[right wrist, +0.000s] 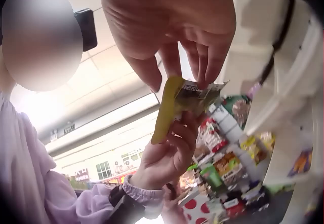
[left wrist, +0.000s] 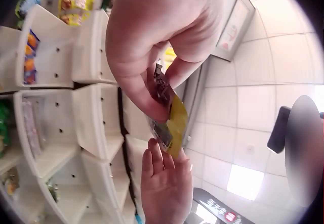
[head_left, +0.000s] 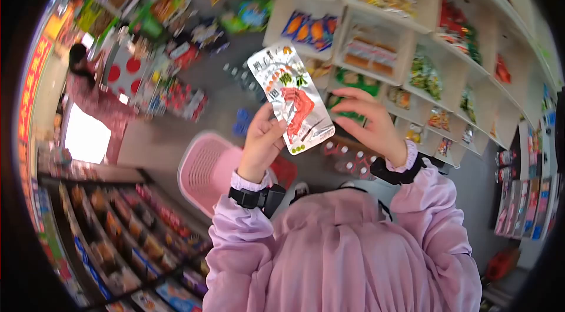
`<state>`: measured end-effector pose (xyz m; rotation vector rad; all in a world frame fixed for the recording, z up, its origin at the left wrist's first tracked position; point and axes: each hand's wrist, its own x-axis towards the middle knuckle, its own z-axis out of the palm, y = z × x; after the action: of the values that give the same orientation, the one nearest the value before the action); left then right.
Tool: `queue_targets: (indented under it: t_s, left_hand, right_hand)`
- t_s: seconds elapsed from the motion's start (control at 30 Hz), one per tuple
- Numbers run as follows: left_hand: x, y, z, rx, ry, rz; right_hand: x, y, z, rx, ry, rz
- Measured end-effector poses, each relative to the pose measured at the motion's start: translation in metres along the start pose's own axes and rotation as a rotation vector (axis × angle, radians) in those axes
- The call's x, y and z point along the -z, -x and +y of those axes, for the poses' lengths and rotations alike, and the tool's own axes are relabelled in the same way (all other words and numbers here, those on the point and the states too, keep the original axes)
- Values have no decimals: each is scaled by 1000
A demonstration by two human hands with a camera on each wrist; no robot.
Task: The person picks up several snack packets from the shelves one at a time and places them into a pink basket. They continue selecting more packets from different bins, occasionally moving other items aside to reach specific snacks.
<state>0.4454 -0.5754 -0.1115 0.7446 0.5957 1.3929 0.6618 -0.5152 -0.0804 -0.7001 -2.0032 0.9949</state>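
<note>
A silver foil snack pouch [head_left: 303, 109] with red meat pictured on its front is held tilted in front of the chest. My left hand [head_left: 263, 141] pinches its lower left edge, thumb on the printed face and fingers behind. Beside the pouch's right edge is my right hand [head_left: 371, 121], its fingers loosely bent and spread. In the left wrist view, the right hand [left wrist: 167, 193] shows its palm, with fingertips right at the pouch's far end. Seen from the right wrist, a yellow strip [right wrist: 167, 110] runs along the pouch's edge, close below the right fingertips.
White shelf bins [head_left: 347, 9] with packaged snacks stand ahead and to the right. A pink perforated plastic piece [head_left: 206, 165] is at the left, near the body. Dark racks [head_left: 118, 229] of goods fill the lower left. Another person [head_left: 94, 88] stands at the far left.
</note>
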Motion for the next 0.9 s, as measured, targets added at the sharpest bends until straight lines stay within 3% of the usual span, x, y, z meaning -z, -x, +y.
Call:
queue_targets:
  t_s: [0.03,0.1,0.13,0.17,0.23,0.3,0.37,0.43,0.53,0.63,0.67,0.77,0.9]
  left_hand:
    - [21,22,-12,-12,31,74]
    - [61,71,-33,53,85,162]
    - [83,97,-51,50,107,283]
    - [97,117,-63,46,129,395]
    - [108,152,-62,127,224,528]
    - [122,179,-58,180,297,633]
    - [141,199,-55,209,338,710]
    - [169,214,-63,230,362,736]
    - [207,231,-76,310,403,797]
    - [247,248,-97,394,395,824]
    - [255,248,-103,442,383,837]
    - [287,248,-130,486,338,826]
    - [319,239,-162,501,237,849]
  right_hand:
    - [-25,1,13,-62,-45,-8]
    - [-75,8,35,-457,-336,-162]
    - [-110,22,72,-424,-394,-254]
    - [-132,29,81,-532,-498,-435]
    - [-177,43,85,-508,-410,-568]
    - [-218,52,92,-468,-373,-637]
    - [-255,60,97,-647,-421,-680]
    - [-299,71,112,-482,-334,-590]
    - [-332,66,106,-801,-395,-736]
    - [-353,62,111,-685,-116,-891]
    - [-352,67,109,-609,-71,-803]
    - [-362,91,134,-329,107,-788]
    - [-323,76,109,-409,-34,-860]
